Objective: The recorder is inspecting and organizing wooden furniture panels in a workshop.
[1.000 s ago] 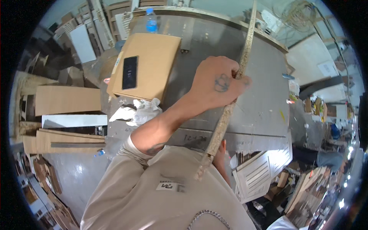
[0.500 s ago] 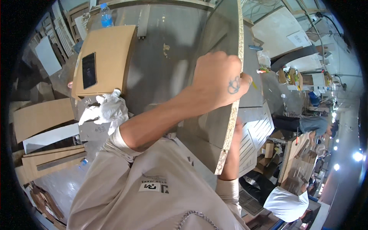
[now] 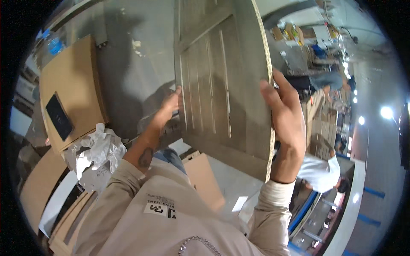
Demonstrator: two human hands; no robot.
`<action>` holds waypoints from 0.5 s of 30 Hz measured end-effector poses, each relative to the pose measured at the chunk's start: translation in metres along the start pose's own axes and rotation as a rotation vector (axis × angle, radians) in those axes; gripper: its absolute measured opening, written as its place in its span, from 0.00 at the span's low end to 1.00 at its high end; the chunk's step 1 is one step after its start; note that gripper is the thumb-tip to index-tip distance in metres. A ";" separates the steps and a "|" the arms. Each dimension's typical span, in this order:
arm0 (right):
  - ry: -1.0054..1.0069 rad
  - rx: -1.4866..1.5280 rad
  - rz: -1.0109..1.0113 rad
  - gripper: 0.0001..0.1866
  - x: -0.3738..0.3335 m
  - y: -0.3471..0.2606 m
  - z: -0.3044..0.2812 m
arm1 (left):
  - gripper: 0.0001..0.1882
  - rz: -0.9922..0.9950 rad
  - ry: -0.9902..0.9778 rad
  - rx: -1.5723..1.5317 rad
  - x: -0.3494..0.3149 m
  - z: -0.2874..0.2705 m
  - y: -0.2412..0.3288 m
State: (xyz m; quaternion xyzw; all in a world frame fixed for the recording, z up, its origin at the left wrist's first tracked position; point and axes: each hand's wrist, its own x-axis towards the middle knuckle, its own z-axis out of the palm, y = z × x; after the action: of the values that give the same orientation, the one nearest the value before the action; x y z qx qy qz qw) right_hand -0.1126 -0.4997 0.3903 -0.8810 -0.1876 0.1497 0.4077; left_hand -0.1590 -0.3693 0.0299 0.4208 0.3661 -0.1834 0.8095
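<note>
Grey handheld panel [image 3: 243, 91], lettered label [image 3: 156, 209] on shirt [image 3: 128, 226]

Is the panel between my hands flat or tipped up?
Tipped up: the panel slants, and the right hand on its edge looks nearer the camera than the left hand opposite.

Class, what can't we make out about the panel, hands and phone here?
Head view, throughout:
Panel: far end cut off by the picture's top edge; back hidden by its front.
Right hand: finger ends hidden behind the panel.
Left hand: fingertips blurred at the panel's edge.
Phone: screen marks too small.
</note>
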 end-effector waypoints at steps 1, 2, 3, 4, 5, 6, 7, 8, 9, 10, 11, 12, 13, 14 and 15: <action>0.017 -0.009 -0.043 0.18 0.004 -0.005 0.006 | 0.41 0.011 -0.004 -0.046 0.004 -0.007 -0.003; -0.002 -0.065 -0.006 0.17 0.004 -0.011 0.007 | 0.41 0.023 -0.003 -0.093 0.007 -0.016 -0.006; -0.004 -0.125 0.030 0.15 0.006 -0.016 0.004 | 0.41 0.042 -0.018 -0.132 0.011 -0.014 0.000; 0.033 -0.233 -0.018 0.14 0.007 -0.015 0.004 | 0.37 0.046 0.133 -0.098 0.011 -0.011 0.000; 0.041 -0.268 -0.027 0.15 0.008 -0.021 0.003 | 0.36 0.089 0.131 -0.160 0.006 -0.012 -0.003; 0.080 -0.312 -0.010 0.15 0.002 -0.021 -0.007 | 0.36 0.119 0.097 -0.201 -0.007 -0.001 -0.004; 0.118 -0.353 -0.005 0.16 -0.002 -0.023 -0.017 | 0.35 0.159 0.067 -0.246 -0.022 0.004 0.001; 0.117 -0.360 -0.046 0.17 0.001 -0.025 -0.029 | 0.35 0.183 0.000 -0.348 -0.032 0.000 0.007; 0.118 -0.314 -0.045 0.17 0.001 -0.035 -0.034 | 0.35 0.199 -0.071 -0.455 -0.041 -0.007 0.014; 0.121 -0.256 -0.050 0.17 -0.001 -0.043 -0.040 | 0.35 0.197 -0.015 -0.437 -0.057 -0.009 0.028; 0.125 -0.199 -0.056 0.18 -0.004 -0.050 -0.049 | 0.35 0.198 0.040 -0.419 -0.073 -0.010 0.043; 0.118 -0.247 -0.060 0.18 -0.010 -0.055 -0.060 | 0.36 0.226 0.019 -0.430 -0.084 -0.014 0.054; 0.163 -0.213 -0.068 0.18 -0.019 -0.057 -0.067 | 0.37 0.253 -0.001 -0.441 -0.093 -0.016 0.064; 0.205 -0.177 -0.077 0.18 -0.030 -0.059 -0.073 | 0.37 0.298 0.002 -0.427 -0.104 -0.014 0.072; 0.244 -0.140 -0.087 0.18 -0.042 -0.061 -0.079 | 0.38 0.343 0.009 -0.415 -0.118 -0.012 0.081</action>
State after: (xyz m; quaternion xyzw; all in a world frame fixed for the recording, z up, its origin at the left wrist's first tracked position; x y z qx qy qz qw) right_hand -0.1297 -0.5352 0.4914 -0.9099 -0.1844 0.0103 0.3714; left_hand -0.1934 -0.3141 0.1577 0.3025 0.3228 0.0372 0.8960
